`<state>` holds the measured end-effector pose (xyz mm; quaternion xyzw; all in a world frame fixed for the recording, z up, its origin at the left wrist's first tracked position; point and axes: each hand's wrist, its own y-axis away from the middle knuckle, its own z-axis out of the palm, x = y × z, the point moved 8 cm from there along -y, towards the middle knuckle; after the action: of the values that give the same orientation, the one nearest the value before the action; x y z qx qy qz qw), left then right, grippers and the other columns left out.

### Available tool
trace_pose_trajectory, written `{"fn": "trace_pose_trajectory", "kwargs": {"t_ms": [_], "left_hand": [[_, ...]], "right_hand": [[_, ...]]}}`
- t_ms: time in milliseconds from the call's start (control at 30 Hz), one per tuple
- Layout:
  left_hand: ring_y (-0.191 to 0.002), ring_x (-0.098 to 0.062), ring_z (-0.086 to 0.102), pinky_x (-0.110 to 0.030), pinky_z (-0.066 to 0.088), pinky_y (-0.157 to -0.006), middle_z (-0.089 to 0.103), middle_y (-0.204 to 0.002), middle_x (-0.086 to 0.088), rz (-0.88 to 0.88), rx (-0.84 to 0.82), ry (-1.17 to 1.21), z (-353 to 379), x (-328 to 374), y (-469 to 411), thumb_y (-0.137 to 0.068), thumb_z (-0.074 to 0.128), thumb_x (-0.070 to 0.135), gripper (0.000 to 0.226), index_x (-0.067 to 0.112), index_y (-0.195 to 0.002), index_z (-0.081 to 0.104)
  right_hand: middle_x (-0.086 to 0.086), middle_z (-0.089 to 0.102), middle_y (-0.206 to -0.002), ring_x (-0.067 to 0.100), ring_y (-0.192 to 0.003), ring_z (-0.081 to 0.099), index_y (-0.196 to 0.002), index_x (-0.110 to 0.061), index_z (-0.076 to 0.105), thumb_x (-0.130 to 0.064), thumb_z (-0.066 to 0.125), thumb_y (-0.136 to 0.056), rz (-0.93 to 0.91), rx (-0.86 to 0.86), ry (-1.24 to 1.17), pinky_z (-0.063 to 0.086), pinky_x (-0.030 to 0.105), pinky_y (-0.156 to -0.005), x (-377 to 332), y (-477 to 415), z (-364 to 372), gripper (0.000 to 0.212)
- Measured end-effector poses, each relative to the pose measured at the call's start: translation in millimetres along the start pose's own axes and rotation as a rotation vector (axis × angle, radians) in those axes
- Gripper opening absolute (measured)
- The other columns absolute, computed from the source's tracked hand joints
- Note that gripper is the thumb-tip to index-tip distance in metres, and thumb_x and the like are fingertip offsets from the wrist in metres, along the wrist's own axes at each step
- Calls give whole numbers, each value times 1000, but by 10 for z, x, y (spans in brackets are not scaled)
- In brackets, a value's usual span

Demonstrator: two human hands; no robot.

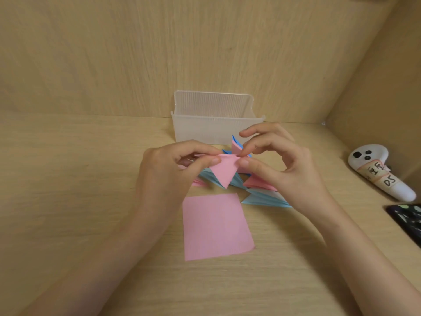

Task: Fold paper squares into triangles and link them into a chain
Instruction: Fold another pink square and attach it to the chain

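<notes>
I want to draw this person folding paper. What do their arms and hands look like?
Nothing worn shows. The left hand and right hand are bare: no gloves, rings or bracelets. The left arm and right arm are bare too, with no sleeves or watch, right down to the picture's edge. The thumbnails look short and unpainted.

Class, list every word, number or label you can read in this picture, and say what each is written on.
"DS": handwritten on the tape label round the white controller.
Handwritten characters above it on the same label: too blurred to read.
No writing shows on the pink triangle, pink square, plastic box or dark phone.
</notes>
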<state>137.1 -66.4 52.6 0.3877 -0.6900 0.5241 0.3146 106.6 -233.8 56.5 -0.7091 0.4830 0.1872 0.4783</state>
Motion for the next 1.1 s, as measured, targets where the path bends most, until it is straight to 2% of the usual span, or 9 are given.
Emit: {"fn": "trace_pose_trajectory", "kwargs": {"t_ms": [200, 367, 433, 500, 600, 733, 833, 933, 1100], "left_hand": [[-65, 2, 62, -5, 42, -60, 69, -77, 24, 63, -7, -67, 7, 57, 8, -73, 76, 7, 34, 40, -72, 69], [-66, 4, 62, -3, 41, -56, 69, -74, 23, 75, -43, -56, 28, 80, 17, -74, 75, 4, 33, 36, -71, 69], [-66, 5, 62, -3, 42, -55, 68, -69, 28, 81, -61, -74, 47, 71, 16, -73, 75, 3, 32, 34, -71, 70], [-67, 5, 63, -2, 41, -57, 64, -67, 34, 97, -69, -122, 56, 57, 11, -73, 76, 4, 28, 31, -72, 73], [-68, 6, 63, -2, 41, -57, 63, -66, 37, 112, -76, -154, 69, 49, 15, -73, 76, 4, 24, 28, -72, 74], [-68, 5, 64, -4, 42, -63, 70, -76, 25, 75, -18, -71, -2, 45, 0, -73, 75, 6, 26, 31, -72, 72], [-67, 4, 64, -5, 42, -66, 71, -78, 19, 29, 19, -4, -36, 30, -22, -73, 76, 8, 19, 27, -74, 73], [-63, 3, 63, -5, 42, -59, 71, -74, 15, -31, 27, 41, -19, 4, -5, -72, 77, 8, 20, 27, -71, 73], [-60, 0, 63, -8, 45, -53, 72, -71, 8, -106, 48, 135, -5, -53, 3, -72, 77, 6, 21, 26, -69, 72]], "right_hand": [[-2, 58, -117, 14, -105, 56, -82, -15, 69, -9, 75, -77, -22, -62, 38, 37, 15, -92, -8, -11, 16, 10], [-3, 58, -119, 6, -105, 58, -81, -16, 69, -8, 75, -77, -18, -87, 56, 41, 20, -95, 9, -14, 29, 10], [-6, 58, -118, 5, -108, 57, -79, -18, 68, -7, 73, -79, -7, -110, 82, 47, 24, -91, 31, -11, 50, 12], [-7, 59, -116, 6, -110, 56, -79, -18, 67, -6, 71, -81, 0, -141, 99, 53, 22, -81, 39, -5, 76, 13], [-3, 59, -115, 6, -110, 55, -81, -14, 66, -4, 68, -83, 36, -173, 77, 59, 29, -68, 48, 10, 86, 11], [-4, 65, -109, 10, -102, 60, -92, -18, 65, -9, 74, -79, 127, -94, -119, 60, 38, -63, 80, 30, 79, 19], [3, 71, -98, 17, -92, 65, -92, -26, 68, -16, 77, -75, 215, -28, -275, 57, 39, -71, 156, 34, 107, 22], [4, 74, -89, 15, -84, 67, -79, -21, 72, -18, 73, -73, 282, 17, -404, 52, 31, -71, 214, 41, 135, 6], [1, 72, -76, 13, -72, 62, -70, -20, 72, -19, 75, -71, 351, 54, -473, 46, 24, -58, 247, 67, 156, 4]]}}
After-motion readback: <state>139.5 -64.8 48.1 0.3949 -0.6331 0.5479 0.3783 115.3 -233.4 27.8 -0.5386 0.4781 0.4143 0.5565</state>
